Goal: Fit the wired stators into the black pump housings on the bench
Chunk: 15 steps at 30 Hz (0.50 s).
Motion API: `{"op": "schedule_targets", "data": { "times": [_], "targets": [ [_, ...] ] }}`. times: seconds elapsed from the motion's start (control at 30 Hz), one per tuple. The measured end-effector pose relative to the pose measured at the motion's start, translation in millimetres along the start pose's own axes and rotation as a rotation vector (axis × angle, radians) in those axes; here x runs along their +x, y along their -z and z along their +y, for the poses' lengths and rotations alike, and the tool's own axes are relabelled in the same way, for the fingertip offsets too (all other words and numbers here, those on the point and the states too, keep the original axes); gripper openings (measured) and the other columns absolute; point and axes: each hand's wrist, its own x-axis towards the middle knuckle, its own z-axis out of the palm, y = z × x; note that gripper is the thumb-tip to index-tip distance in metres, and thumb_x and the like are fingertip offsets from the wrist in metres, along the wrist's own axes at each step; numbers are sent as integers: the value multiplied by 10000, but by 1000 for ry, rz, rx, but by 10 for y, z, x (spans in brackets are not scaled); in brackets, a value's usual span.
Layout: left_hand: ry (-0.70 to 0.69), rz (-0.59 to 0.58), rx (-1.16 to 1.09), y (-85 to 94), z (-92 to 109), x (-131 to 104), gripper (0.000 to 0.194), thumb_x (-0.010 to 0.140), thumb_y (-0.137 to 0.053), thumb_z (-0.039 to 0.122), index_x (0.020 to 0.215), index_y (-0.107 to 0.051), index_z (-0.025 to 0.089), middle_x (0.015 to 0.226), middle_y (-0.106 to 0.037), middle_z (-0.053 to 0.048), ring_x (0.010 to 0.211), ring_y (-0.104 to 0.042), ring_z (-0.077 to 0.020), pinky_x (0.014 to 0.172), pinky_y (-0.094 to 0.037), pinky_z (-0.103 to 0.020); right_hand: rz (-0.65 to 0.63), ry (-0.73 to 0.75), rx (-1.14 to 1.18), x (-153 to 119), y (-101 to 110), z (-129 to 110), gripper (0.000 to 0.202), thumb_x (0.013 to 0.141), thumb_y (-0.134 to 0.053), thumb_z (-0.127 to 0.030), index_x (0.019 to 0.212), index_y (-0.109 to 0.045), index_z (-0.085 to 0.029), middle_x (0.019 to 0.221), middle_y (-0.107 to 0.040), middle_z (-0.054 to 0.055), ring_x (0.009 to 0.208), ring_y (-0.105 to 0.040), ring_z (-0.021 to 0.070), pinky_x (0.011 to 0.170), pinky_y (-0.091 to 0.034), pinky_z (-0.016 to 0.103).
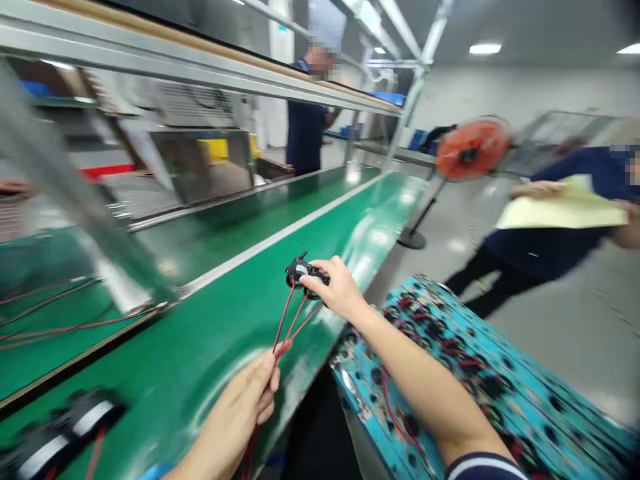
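Observation:
Over the green bench top, my right hand (336, 287) is closed on a cluster of small black round parts (299, 269) with a silver-grey band. They look like small fans or motors, but I cannot tell which. Red wires (295, 320) run down from the parts. My left hand (250, 390) pinches these wires lower down, and their ends trail below it. More black parts with silver bands (65, 433) and red wires lie blurred on the bench at the lower left.
A turquoise tray (365, 393) full of black parts and red wires stands at the right. A metal frame with a shelf (200, 73) spans the green bench (240, 287). An orange fan (470, 150) stands beyond. One person holds yellow paper (560, 210); another stands behind the bench.

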Motion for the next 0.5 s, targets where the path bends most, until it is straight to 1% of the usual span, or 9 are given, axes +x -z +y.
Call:
{"op": "schedule_targets", "data": {
  "times": [0.03,0.07,0.13,0.2,0.27,0.3,0.37,0.43,0.5],
  "targets": [
    [1,-70,97,-103,15,8,536,799,-661,704,821,-679,169,597,-423,66,484,-296,-59,453,-274,-190,40,-70,-10,-98,378,132,548,872,-623,-665,1141,-727,-198,876,-543,20,807,-586,169,807,-506,328],
    [15,-151,199,-217,20,30,538,797,-656,709,757,-668,172,578,-438,54,495,-337,-75,462,-296,-199,75,-145,-33,-233,776,265,559,876,-600,-679,1135,-733,-202,867,-559,18,798,-589,169,803,-505,329],
    [63,-330,370,-500,-11,101,535,776,-668,717,808,-706,185,594,-528,25,521,-435,-111,472,-335,-216,135,-301,-96,-621,1590,510,575,875,-570,-699,1129,-739,-213,894,-614,25,839,-603,184,843,-500,343],
    [103,-516,446,-874,-105,172,562,749,-688,723,914,-743,188,677,-625,-8,573,-529,-144,520,-404,-240,199,-451,-158,-1146,2340,697,577,882,-543,-703,1117,-743,-216,973,-673,41,938,-614,215,927,-480,370],
    [116,-695,420,-1316,-264,212,566,743,-705,708,929,-761,177,736,-668,-26,646,-598,-169,630,-472,-270,270,-581,-193,-1745,2939,831,593,901,-499,-700,1099,-743,-198,1030,-708,59,1016,-619,243,977,-465,390],
    [132,-774,394,-1545,-366,219,559,748,-712,694,933,-767,169,743,-672,-27,667,-614,-172,679,-485,-282,292,-642,-198,-2046,3167,889,609,912,-470,-701,1088,-742,-185,1027,-721,67,1022,-626,251,975,-472,394],
    [206,-901,337,-1981,-605,215,587,748,-723,681,1006,-768,155,728,-659,-17,645,-614,-160,689,-487,-289,300,-772,-188,-2605,3481,1007,652,919,-421,-714,1047,-745,-163,966,-740,77,971,-652,258,930,-504,391],
    [291,-978,288,-2344,-872,194,650,719,-747,686,1063,-757,134,720,-644,-13,611,-608,-146,661,-481,-283,271,-894,-173,-3059,3636,1142,676,908,-402,-736,982,-750,-161,893,-744,72,900,-667,256,881,-526,388],
    [388,-1022,257,-2602,-1141,164,675,697,-767,685,1071,-751,123,724,-642,-16,598,-612,-140,647,-479,-277,234,-993,-178,-3381,3678,1298,681,877,-418,-767,892,-746,-171,825,-726,52,841,-657,248,853,-529,390]
  ]
}}
